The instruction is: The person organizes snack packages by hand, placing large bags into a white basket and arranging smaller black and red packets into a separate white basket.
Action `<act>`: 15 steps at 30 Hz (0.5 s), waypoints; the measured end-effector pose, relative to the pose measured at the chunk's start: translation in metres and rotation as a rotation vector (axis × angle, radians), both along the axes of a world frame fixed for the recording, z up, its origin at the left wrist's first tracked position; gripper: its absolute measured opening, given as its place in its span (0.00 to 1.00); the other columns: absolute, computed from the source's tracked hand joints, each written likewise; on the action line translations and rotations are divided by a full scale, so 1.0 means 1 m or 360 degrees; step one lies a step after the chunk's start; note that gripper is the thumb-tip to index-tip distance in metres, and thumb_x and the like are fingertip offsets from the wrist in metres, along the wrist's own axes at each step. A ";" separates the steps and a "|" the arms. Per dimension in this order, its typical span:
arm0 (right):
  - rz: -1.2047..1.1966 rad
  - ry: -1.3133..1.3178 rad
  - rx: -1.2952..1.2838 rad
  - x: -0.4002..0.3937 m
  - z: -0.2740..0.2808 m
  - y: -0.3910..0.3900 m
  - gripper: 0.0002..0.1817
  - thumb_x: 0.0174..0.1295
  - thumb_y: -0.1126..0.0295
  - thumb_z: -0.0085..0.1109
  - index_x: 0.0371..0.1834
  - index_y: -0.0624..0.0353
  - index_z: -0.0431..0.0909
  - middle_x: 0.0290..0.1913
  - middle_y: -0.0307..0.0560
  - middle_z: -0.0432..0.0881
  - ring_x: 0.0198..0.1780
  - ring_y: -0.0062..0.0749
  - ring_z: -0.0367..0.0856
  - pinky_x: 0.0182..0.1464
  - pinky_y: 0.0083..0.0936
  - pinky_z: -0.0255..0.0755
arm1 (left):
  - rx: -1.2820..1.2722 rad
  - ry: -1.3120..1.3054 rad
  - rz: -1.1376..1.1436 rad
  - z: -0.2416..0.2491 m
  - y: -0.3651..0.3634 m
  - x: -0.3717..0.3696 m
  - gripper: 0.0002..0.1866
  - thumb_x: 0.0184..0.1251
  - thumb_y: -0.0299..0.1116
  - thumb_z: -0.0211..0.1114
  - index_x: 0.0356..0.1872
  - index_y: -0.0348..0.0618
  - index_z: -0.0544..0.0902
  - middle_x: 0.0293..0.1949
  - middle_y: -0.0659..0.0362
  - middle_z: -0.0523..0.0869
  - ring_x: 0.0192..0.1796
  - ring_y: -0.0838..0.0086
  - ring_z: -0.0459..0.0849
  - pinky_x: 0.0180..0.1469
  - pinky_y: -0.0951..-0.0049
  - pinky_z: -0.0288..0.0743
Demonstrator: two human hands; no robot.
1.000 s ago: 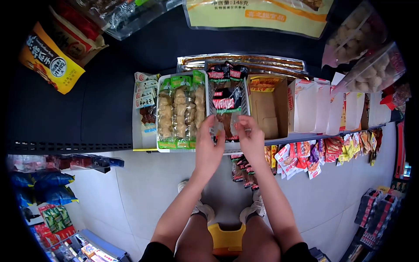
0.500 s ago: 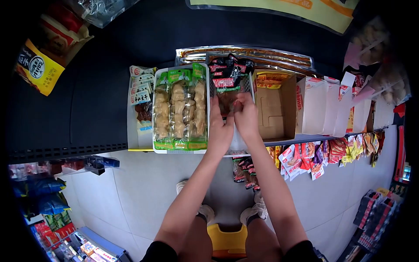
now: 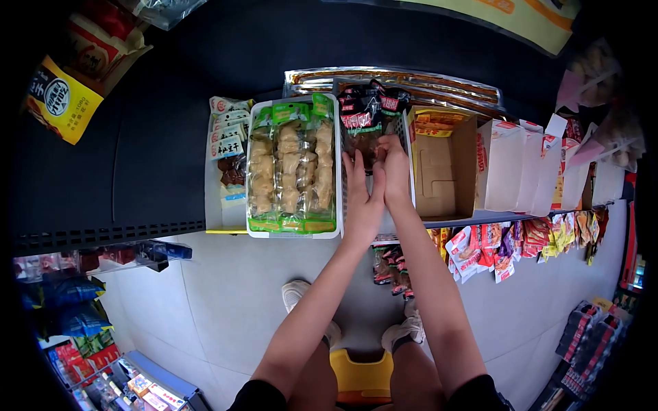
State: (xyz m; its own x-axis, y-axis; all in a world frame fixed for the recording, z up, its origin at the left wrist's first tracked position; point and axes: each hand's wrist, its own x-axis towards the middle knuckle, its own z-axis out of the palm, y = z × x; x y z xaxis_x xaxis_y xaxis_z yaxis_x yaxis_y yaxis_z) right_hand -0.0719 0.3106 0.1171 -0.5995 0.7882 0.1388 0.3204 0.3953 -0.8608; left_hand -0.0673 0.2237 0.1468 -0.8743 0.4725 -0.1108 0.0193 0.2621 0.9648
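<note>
Both my hands reach into a narrow white basket (image 3: 338,147) holding snack packets (image 3: 361,142) with black, red and green wrappers and dark brown contents showing through clear plastic. My left hand (image 3: 363,205) lies along the basket's left side, fingers stretched out against the lower part of the packets. Beside it, my right hand (image 3: 395,175) has its fingers curled onto a packet's right edge; the fingertips are partly hidden. The two thumbs are close together. Left of the hands, a white basket (image 3: 337,222) contains clear packs of pale, lumpy food (image 3: 289,168) with green ends.
An open cardboard box (image 3: 439,175) stands to the right, with white boxes (image 3: 507,168) beyond it. Small white-labelled packets (image 3: 227,144) sit far left. Long foil packs (image 3: 439,92) lie behind. Colourful packets (image 3: 473,246) hang below the shelf edge; a yellow stool (image 3: 359,377) is beneath me.
The whole scene has shifted slightly right in view. My left fingers have spread lower on the packets, and my right hand has turned more side-on, closer to the left thumb.
</note>
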 end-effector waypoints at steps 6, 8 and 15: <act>-0.0059 0.0040 0.0004 -0.005 -0.014 -0.002 0.10 0.50 0.81 0.49 0.38 0.65 0.69 0.28 0.51 0.78 0.31 0.37 0.78 0.33 0.26 0.71 | 0.0099 -0.0258 -0.0137 -0.012 -0.003 -0.007 0.35 0.63 0.51 0.44 0.62 0.35 0.50 0.64 0.44 0.49 0.67 0.60 0.44 0.65 0.70 0.39; -0.0075 0.0082 -0.0005 -0.004 -0.015 -0.003 0.10 0.50 0.80 0.49 0.38 0.65 0.69 0.28 0.51 0.78 0.31 0.36 0.79 0.34 0.26 0.71 | 0.0172 -0.0393 -0.0144 -0.015 -0.002 -0.010 0.34 0.63 0.50 0.44 0.62 0.34 0.51 0.64 0.45 0.50 0.67 0.62 0.45 0.65 0.71 0.40; 0.0025 0.0133 -0.0127 -0.002 -0.011 -0.002 0.12 0.51 0.80 0.50 0.41 0.66 0.69 0.32 0.51 0.78 0.35 0.35 0.78 0.38 0.25 0.71 | 0.0295 -0.0351 -0.0076 -0.044 0.004 -0.021 0.33 0.64 0.50 0.43 0.61 0.34 0.54 0.65 0.47 0.48 0.67 0.63 0.44 0.65 0.72 0.40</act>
State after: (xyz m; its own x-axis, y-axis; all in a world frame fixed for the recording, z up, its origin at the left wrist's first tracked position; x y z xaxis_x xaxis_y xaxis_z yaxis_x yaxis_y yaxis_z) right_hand -0.0735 0.3088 0.1063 -0.6006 0.7895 0.1263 0.2405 0.3290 -0.9132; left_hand -0.0883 0.2278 0.1026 -0.8149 0.5427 -0.2036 -0.1879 0.0849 0.9785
